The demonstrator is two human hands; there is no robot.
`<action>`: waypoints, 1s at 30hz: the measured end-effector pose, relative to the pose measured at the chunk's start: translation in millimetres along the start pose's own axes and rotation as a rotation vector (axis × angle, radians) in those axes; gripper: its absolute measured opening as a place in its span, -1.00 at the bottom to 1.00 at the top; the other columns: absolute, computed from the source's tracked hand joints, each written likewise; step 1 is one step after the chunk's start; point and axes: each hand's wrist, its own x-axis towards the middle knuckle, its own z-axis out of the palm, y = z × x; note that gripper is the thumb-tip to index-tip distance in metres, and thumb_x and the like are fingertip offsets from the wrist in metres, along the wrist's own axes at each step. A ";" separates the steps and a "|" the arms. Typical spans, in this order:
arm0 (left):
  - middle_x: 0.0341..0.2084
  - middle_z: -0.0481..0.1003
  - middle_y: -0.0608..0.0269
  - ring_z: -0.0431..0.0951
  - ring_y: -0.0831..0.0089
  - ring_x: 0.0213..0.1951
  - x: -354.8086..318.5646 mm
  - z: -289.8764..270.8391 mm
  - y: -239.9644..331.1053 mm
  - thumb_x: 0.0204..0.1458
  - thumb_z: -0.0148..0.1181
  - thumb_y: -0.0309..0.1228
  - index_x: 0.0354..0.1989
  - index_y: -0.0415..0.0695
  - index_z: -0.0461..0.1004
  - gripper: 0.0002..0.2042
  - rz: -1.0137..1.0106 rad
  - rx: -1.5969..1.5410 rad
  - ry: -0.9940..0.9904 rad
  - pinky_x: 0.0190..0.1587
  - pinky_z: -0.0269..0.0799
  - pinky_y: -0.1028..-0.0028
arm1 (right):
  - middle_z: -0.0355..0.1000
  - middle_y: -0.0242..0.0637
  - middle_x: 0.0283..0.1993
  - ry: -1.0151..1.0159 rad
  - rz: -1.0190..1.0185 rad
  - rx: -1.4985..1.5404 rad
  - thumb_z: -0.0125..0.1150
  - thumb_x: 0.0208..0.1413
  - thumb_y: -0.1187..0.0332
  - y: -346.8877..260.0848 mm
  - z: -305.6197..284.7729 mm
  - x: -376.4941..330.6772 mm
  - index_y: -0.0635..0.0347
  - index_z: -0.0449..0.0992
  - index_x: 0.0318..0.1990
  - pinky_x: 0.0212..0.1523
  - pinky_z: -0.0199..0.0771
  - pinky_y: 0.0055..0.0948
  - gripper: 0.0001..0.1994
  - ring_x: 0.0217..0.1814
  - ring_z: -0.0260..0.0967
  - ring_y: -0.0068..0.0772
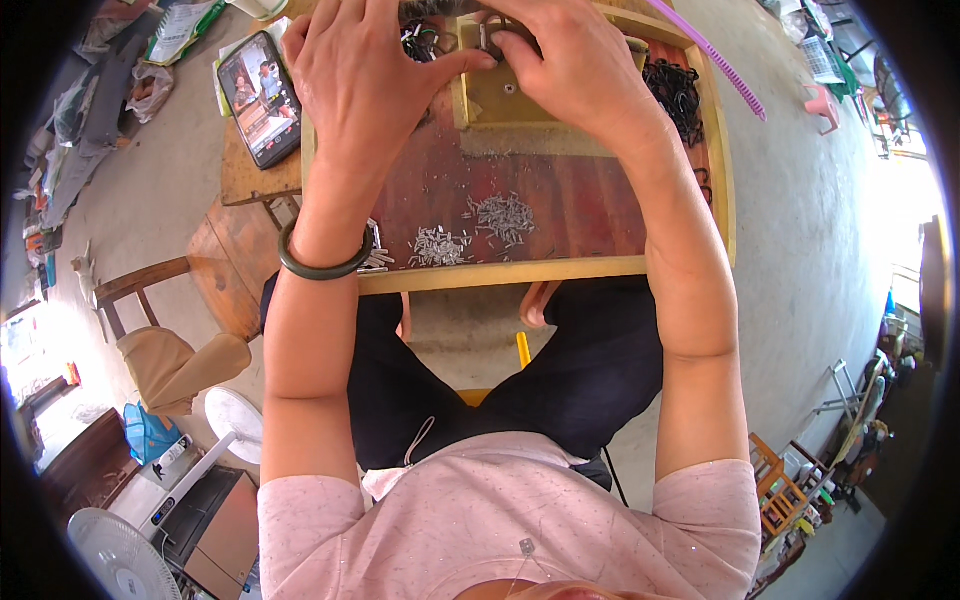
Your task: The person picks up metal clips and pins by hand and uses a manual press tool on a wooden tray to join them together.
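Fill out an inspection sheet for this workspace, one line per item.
Surface: red-bottomed tray with a wooden rim; small bits scattered on it.
Job's things: two piles of small silvery pieces; dark loops heaped at the right; yellowish fixture near the hands.
Clutter: phone, screen lit, left of the tray.
Hands: left hand and right hand close together at a small dark piece; grip unclear.
Cables: purple coiled cord, upper right.
Surroundings: concrete floor, white fan, pink stool.

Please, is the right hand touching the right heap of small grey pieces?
Apart. The head view shows red tray floor between the right hand and the right heap.
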 end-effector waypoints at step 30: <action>-0.29 0.48 0.12 0.46 0.10 -0.11 2.3 -9.9 4.1 -0.39 0.59 0.02 -0.25 -0.20 0.47 -0.36 -0.103 -0.101 -0.030 0.07 0.26 0.16 | 0.43 -0.28 -0.32 -0.409 -0.213 -0.093 0.33 -0.16 0.50 -51.0 28.5 -93.6 0.21 0.57 -0.38 -0.07 0.43 -0.26 -0.87 -0.19 0.44 -0.19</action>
